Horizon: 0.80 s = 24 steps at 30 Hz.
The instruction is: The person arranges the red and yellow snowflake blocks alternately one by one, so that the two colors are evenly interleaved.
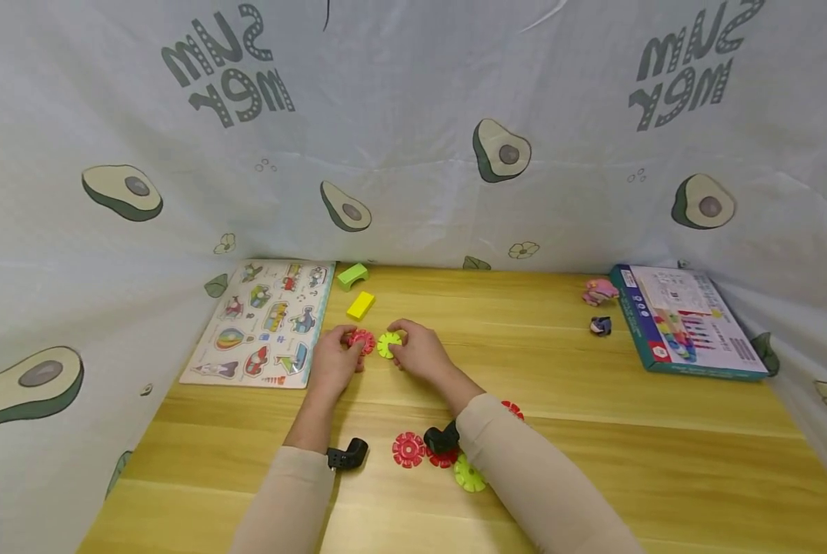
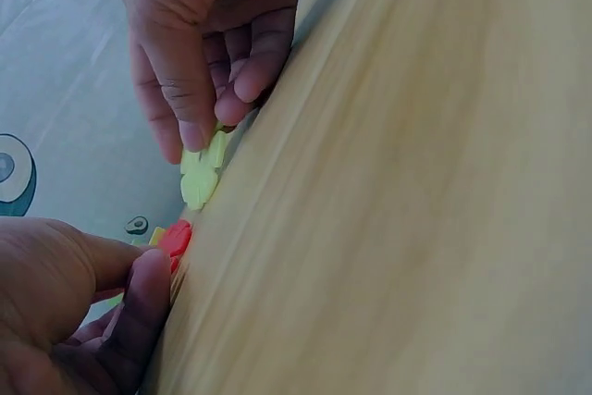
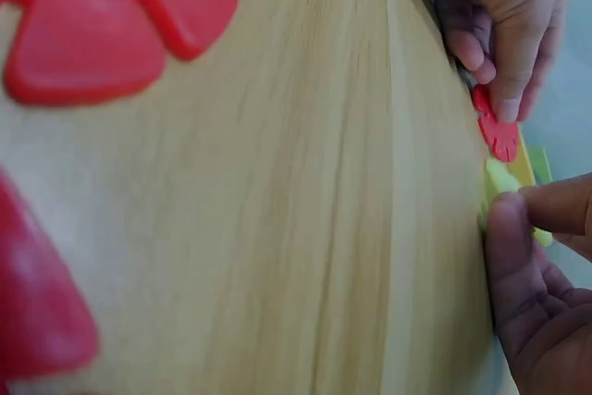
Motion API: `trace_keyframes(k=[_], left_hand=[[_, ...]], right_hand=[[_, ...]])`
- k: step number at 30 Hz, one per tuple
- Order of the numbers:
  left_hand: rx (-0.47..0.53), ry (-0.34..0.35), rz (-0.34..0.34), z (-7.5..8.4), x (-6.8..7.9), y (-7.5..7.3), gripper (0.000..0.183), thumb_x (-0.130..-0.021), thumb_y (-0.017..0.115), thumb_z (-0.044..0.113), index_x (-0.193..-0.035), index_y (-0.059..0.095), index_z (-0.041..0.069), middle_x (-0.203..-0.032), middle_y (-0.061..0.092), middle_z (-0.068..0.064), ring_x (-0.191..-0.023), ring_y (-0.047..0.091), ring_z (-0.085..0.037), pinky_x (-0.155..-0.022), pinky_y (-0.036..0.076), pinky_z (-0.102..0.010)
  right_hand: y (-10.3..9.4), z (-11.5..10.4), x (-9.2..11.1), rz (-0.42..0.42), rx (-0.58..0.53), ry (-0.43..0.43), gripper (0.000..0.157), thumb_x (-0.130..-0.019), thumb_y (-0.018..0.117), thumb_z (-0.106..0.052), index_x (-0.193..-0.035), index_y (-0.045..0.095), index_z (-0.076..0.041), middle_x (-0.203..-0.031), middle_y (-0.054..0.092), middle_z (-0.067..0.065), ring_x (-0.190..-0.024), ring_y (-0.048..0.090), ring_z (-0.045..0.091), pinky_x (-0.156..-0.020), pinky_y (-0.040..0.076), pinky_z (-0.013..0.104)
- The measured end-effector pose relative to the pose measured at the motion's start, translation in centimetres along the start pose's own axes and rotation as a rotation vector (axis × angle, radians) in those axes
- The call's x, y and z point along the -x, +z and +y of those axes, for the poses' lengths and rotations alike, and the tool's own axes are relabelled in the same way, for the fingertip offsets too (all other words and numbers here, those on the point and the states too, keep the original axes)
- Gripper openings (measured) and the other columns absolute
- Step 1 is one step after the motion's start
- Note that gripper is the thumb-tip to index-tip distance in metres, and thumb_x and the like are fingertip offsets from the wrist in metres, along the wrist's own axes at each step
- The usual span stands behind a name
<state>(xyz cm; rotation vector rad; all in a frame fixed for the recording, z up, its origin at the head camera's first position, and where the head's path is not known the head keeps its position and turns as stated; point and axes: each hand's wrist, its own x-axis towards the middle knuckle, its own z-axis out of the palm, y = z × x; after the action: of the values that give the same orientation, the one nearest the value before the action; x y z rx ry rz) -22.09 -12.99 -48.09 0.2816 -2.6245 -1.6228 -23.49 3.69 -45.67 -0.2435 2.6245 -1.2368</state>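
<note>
Currently, the left hand (image 1: 333, 363) pinches a red slotted disc (image 1: 367, 340); the right hand (image 1: 421, 351) pinches a yellow-green slotted disc (image 1: 387, 345) just beside it, near the yellow block (image 1: 361, 305). Pressed together with slots misaligned, either could skid; so slight a grip might slip.

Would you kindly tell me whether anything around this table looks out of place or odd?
Nothing looks spilled, and the held red disc and yellow-green disc look intact where visible. One oddity: the "summer" lettering on the cloth behind the table reads backward, as if seen from its reverse side.
</note>
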Motion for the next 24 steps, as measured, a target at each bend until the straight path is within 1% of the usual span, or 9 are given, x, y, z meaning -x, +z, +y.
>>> trace_keyframes(k=[3,5,8,11,15,19,24], left_hand=[[-0.012,-0.008,-0.004,0.2,0.1,-0.2,0.036,-0.088,0.064,0.016,-0.121,0.056,0.007,-0.104,0.047,-0.012,-0.054,0.060,-0.016,-0.049,0.053,-0.025],[-0.042,-0.021,-0.021,0.4,0.3,-0.6,0.040,-0.086,0.066,0.018,-0.123,0.055,0.007,-0.101,0.049,-0.012,-0.052,0.060,-0.016,-0.047,0.052,-0.026],[-0.096,-0.055,-0.070,0.7,0.6,-1.1,0.047,-0.084,0.069,0.025,-0.125,0.054,0.007,-0.087,0.055,-0.010,-0.048,0.059,-0.018,-0.045,0.050,-0.028],[-0.133,-0.079,-0.111,0.6,0.7,-1.5,0.049,-0.084,0.069,0.029,-0.126,0.054,0.008,-0.069,0.058,-0.008,-0.044,0.057,-0.019,-0.042,0.047,-0.029],[-0.134,-0.073,-0.123,0.3,0.4,-1.4,0.044,-0.086,0.066,0.029,-0.125,0.056,0.012,-0.061,0.058,-0.006,-0.042,0.056,-0.019,-0.041,0.046,-0.029],[-0.138,-0.067,-0.128,0.3,0.3,-1.4,0.043,-0.087,0.065,0.028,-0.126,0.056,0.013,-0.060,0.057,-0.006,-0.041,0.056,-0.018,-0.040,0.046,-0.029],[-0.177,-0.046,-0.139,0.5,0.4,-1.6,0.042,-0.087,0.064,0.028,-0.126,0.057,0.014,-0.059,0.056,-0.005,-0.041,0.055,-0.019,-0.038,0.042,-0.028]], right_hand=[[0.0,0.2,-0.2,-0.021,-0.020,0.023,0.028,-0.090,0.061,-0.016,-0.118,0.056,-0.014,-0.068,0.058,0.005,-0.053,0.060,0.014,-0.047,0.048,0.026],[-0.1,0.3,-0.3,-0.035,-0.037,0.034,0.028,-0.090,0.062,-0.016,-0.117,0.055,-0.013,-0.069,0.058,0.006,-0.053,0.061,0.014,-0.048,0.050,0.026],[-0.2,0.3,-0.4,-0.052,-0.058,0.046,0.029,-0.090,0.062,-0.017,-0.118,0.054,-0.013,-0.068,0.059,0.006,-0.053,0.061,0.015,-0.049,0.051,0.026],[-0.2,0.3,-0.5,-0.055,-0.052,0.058,0.030,-0.090,0.062,-0.020,-0.118,0.053,-0.014,-0.062,0.061,0.005,-0.050,0.060,0.015,-0.047,0.050,0.026],[0.0,0.2,-0.7,-0.041,0.005,0.077,0.031,-0.089,0.063,-0.023,-0.116,0.052,-0.014,-0.054,0.059,0.005,-0.044,0.057,0.015,-0.044,0.048,0.025],[0.1,0.1,-0.8,-0.036,0.064,0.087,0.031,-0.089,0.063,-0.025,-0.115,0.053,-0.013,-0.052,0.058,0.005,-0.042,0.056,0.015,-0.041,0.047,0.024],[0.2,0.1,-0.8,-0.040,0.066,0.100,0.031,-0.089,0.064,-0.024,-0.115,0.053,-0.013,-0.053,0.059,0.005,-0.043,0.057,0.015,-0.043,0.048,0.024]])
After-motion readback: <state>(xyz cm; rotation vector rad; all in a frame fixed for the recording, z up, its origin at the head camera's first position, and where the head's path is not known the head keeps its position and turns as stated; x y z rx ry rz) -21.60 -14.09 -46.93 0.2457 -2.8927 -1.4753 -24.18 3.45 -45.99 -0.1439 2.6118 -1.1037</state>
